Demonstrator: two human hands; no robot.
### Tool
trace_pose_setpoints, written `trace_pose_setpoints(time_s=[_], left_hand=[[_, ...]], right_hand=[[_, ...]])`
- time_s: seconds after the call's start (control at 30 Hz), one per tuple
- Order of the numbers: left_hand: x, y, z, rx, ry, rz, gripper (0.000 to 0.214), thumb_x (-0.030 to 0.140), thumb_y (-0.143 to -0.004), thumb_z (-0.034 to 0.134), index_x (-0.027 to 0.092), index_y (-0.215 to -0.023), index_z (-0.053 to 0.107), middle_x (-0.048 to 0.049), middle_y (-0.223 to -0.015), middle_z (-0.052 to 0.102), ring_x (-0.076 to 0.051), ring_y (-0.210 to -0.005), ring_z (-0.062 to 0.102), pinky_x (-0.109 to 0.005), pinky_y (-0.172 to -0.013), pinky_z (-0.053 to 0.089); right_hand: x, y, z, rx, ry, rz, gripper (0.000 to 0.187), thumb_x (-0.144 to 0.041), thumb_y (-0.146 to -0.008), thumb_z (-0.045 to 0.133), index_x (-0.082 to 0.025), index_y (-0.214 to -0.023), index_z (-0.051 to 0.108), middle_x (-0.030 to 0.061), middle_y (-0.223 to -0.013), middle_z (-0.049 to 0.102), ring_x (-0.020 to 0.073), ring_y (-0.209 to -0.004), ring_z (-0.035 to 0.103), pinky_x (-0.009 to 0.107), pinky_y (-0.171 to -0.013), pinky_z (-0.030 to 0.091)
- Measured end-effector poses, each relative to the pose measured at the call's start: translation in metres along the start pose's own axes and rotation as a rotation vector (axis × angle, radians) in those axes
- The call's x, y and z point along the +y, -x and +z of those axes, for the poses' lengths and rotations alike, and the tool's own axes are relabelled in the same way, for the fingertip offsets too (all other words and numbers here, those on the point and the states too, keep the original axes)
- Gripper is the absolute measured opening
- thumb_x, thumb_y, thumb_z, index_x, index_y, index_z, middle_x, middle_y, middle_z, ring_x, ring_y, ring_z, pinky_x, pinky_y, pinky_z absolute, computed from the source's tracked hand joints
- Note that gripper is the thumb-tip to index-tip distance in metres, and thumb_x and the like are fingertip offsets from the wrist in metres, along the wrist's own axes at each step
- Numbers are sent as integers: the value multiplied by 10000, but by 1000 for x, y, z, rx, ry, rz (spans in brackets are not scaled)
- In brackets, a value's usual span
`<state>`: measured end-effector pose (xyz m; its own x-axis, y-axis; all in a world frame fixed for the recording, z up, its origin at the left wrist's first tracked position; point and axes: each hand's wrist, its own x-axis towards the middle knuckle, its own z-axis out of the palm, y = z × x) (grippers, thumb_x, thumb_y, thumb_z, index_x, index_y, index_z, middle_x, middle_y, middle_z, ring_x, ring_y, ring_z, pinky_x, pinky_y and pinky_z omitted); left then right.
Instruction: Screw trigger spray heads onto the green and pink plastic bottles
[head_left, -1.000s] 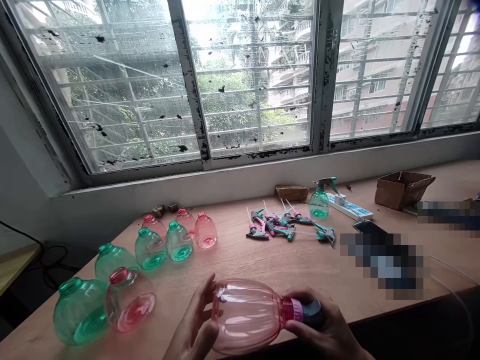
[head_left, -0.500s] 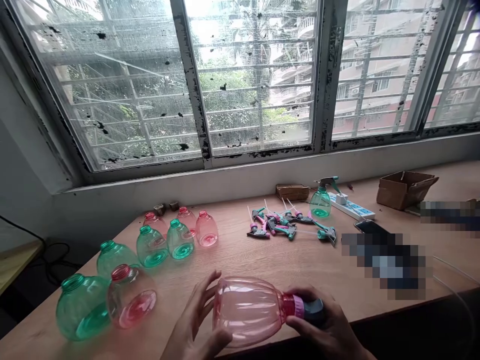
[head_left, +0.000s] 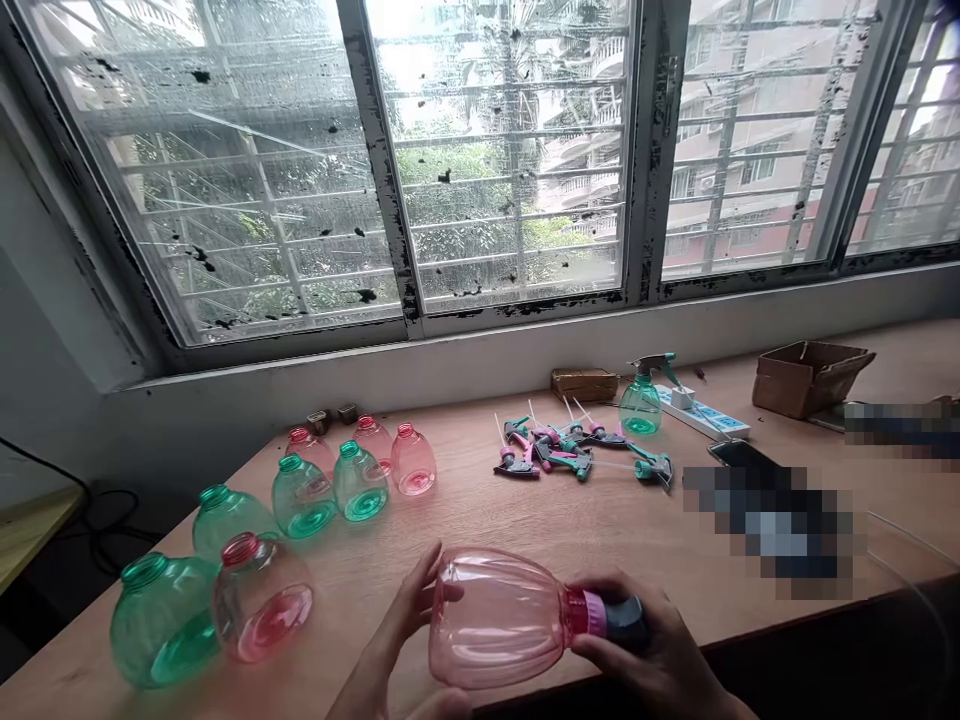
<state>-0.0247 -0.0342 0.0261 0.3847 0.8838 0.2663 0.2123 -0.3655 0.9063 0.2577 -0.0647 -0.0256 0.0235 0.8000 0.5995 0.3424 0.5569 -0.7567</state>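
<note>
A translucent pink spray bottle lies sideways in the air above the table's front edge, its base to the left. My right hand is closed around its neck end, where a pink collar and dark trigger sprayer head show between the fingers. At the base end, my left hand cups the bottle, fingers curled behind it and thumb low beneath. One left fingertip shows through the clear plastic. Much of the sprayer head is hidden by my right hand.
Open green bottles and pink bottles stand on the left. Several trigger sprayer heads lie piled mid-table. Behind them are a complete green spray bottle, a power strip and a cardboard box. A phone lies at right.
My left fingers have shifted around the bottle's base, and the left thumb has slid lower. The bottle has turned slightly; my right hand keeps its hold on the neck end.
</note>
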Motion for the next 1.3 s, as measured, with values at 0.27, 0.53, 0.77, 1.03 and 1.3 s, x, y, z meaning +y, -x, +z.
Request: trace_pose_setpoints(time_s=[0.27, 0.53, 0.77, 1.03, 1.3], left_hand=[[0, -2, 8, -7, 6, 87, 711, 484, -842, 699, 350, -1487, 432, -41, -1557, 451, -337, -1461, 349, -496, -1219, 192], [-13, -7, 15, 14, 98, 71, 768, 543, -814, 715, 321, -1492, 427, -64, -1561, 446, -356, -1449, 366, -490, -1216, 227], [-21, -10, 24, 88, 6, 198, 774, 552, -804, 706, 331, -1489, 422, -54, -1621, 325, -368, -1499, 237, -527, -1216, 180], [-4, -9, 20, 68, 60, 111, 778, 538, -785, 747, 341, -1472, 441, -50, -1557, 452, -359, -1446, 370, -467, -1210, 265], [8, -4, 23, 125, -74, 118, 721, 432, -800, 765, 386, -1455, 468, 6, -1552, 458, -352, -1468, 327, -477, -1216, 238]], right_hand=[[-2, -2, -2, -17, 19, 16, 262, -394, -793, 792, -209, -972, 743, 48, -844, 794, 219, -700, 743, 228, -649, 606], [-4, -2, -3, -11, -18, 28, 255, -352, -774, 817, -223, -984, 751, 40, -873, 797, 218, -739, 747, 217, -677, 595], [-6, -3, -5, -13, -39, 111, 272, -405, -779, 802, -204, -960, 768, 48, -822, 790, 222, -690, 736, 237, -638, 599], [-5, -1, -5, -50, -54, 126, 307, -440, -773, 798, -211, -977, 773, 59, -851, 791, 236, -716, 736, 252, -644, 599], [-10, -2, 0, -42, -572, 478, 437, -508, -704, 849, -164, -943, 722, 39, -683, 747, 233, -572, 740, 303, -577, 622]])
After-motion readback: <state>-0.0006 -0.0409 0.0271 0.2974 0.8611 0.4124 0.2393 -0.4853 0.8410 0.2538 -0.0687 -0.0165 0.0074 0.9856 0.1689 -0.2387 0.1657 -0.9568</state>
